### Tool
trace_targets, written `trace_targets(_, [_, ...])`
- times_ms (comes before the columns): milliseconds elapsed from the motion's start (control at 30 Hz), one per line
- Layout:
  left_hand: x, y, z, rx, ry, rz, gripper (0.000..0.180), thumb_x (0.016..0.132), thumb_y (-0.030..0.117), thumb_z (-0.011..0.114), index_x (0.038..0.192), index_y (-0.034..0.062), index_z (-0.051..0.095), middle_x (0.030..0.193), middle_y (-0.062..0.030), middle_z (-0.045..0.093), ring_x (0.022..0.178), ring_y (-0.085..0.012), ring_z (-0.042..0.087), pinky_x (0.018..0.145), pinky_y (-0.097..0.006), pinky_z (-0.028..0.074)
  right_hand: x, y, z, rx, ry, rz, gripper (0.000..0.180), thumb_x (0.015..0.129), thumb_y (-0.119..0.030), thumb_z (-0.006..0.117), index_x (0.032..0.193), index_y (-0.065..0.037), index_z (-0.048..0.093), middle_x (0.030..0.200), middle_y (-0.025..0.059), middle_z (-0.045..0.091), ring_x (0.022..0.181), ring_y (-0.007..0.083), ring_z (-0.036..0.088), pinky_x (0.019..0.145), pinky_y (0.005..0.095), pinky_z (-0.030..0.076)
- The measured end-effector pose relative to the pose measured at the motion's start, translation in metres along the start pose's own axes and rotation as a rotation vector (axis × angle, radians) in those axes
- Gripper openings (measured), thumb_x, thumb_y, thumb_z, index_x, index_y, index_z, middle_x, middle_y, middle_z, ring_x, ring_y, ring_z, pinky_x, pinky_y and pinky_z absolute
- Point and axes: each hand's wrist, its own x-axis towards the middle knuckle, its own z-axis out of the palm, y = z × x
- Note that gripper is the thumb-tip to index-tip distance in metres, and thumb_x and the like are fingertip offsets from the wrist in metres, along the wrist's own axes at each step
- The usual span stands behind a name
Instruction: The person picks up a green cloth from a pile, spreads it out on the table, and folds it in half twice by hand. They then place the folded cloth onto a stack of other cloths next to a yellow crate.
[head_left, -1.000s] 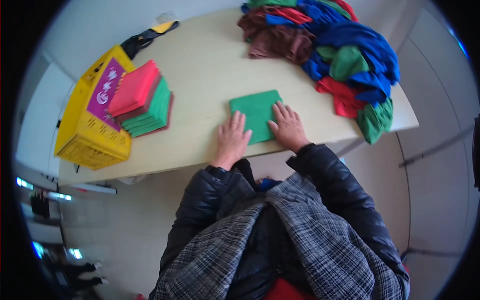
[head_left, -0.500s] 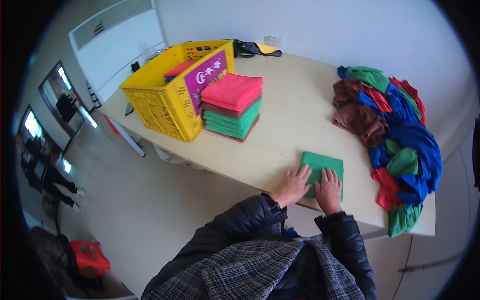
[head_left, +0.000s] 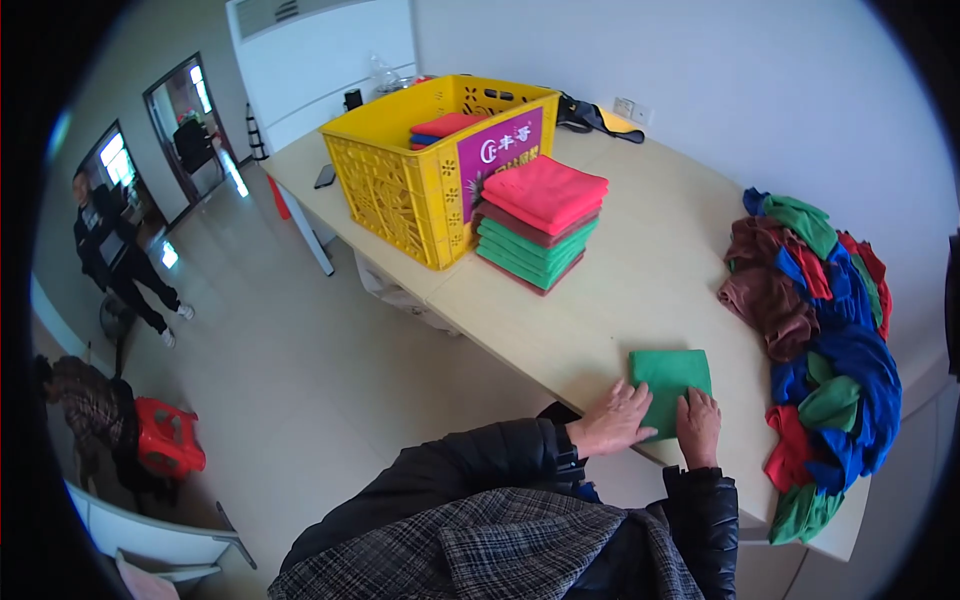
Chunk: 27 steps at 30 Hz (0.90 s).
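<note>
A folded green cloth (head_left: 670, 378) lies flat near the table's front edge. My left hand (head_left: 614, 419) rests at its lower left side, fingers stretched out and spread, the fingertips touching the cloth. Over the right edge of the cloth is my right hand (head_left: 699, 425), its fingers slightly bent and apart; its thumb is hidden. Farther left stands a neat stack of folded cloths, with a red cloth (head_left: 545, 193) on top, then brown, several green ones (head_left: 535, 255) and brown at the bottom. A heap of unfolded blue, green, red and brown cloths (head_left: 850, 375) lies to the right.
A yellow plastic crate (head_left: 395, 195) holding folded red and blue cloths stands behind the stack. A phone (head_left: 325, 177) and a black-and-yellow strap (head_left: 600, 120) lie on the table (head_left: 650, 260). Two people are off to the left, one near a red stool (head_left: 170, 437).
The view has swung left, so the table things appear farther right. My hands have slid from on top of the green cloth toward its lower left and right edges.
</note>
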Motion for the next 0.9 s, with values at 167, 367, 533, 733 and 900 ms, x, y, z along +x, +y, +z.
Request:
trace_targets(167, [-0.009, 0.021, -0.014, 0.001, -0.027, 0.036, 0.057, 0.093, 0.042, 0.059, 0.125, -0.0047, 0.054, 0.125, -0.0200, 0.051, 0.113, -0.0323, 0.052, 0.105, -0.047, 0.035, 0.013, 0.016, 0.018, -0.018, 0.016, -0.115, 0.042, 0.096, -0.026, 0.053, 0.129, 0.001, 0.058, 0.131, 0.0188, 0.060, 0.129, 0.0373, 0.049, 0.110, 0.0483, 0.033])
trace_targets(367, [-0.004, 0.016, -0.020, -0.102, -0.071, 0.130, 0.038, 0.092, 0.033, 0.061, 0.112, 0.0005, 0.059, 0.109, -0.0135, 0.057, 0.103, -0.0280, 0.053, 0.097, -0.042, 0.038, 0.012, 0.005, 0.018, -0.020, -0.043, -0.111, 0.048, 0.097, -0.027, 0.052, 0.137, 0.000, 0.052, 0.142, 0.0174, 0.053, 0.138, 0.0373, 0.040, 0.114, 0.0514, 0.027])
trace_targets(533, [0.035, -0.008, -0.011, -0.203, 0.080, 0.071, 0.027, 0.094, 0.028, 0.059, 0.106, 0.0043, 0.060, 0.103, -0.0109, 0.058, 0.101, -0.0277, 0.053, 0.096, -0.042, 0.039, 0.014, -0.008, 0.033, -0.106, -0.018, -0.093, 0.054, 0.097, -0.029, 0.050, 0.144, -0.002, 0.044, 0.150, 0.0161, 0.044, 0.144, 0.0377, 0.032, 0.116, 0.0549, 0.024])
trace_targets(733, [0.082, -0.019, 0.047, -0.133, 0.153, 0.115, 0.049, 0.100, 0.042, 0.044, 0.130, 0.0043, 0.054, 0.135, -0.0137, 0.053, 0.132, -0.0298, 0.043, 0.111, -0.048, 0.031, 0.011, -0.018, 0.048, -0.267, -0.019, -0.046, 0.062, 0.098, -0.033, 0.047, 0.152, -0.006, 0.033, 0.158, 0.0151, 0.032, 0.149, 0.0365, 0.022, 0.118, 0.0561, 0.020])
trace_targets(900, [0.089, -0.030, 0.035, -0.179, -0.091, 0.008, 0.068, 0.101, 0.053, 0.037, 0.148, 0.0038, 0.041, 0.157, -0.0122, 0.036, 0.149, -0.0295, 0.025, 0.119, -0.052, 0.020, 0.004, -0.019, 0.041, -0.222, -0.068, 0.010, 0.063, 0.099, -0.037, 0.046, 0.154, -0.008, 0.032, 0.160, 0.0148, 0.029, 0.150, 0.0369, 0.020, 0.119, 0.0560, 0.018])
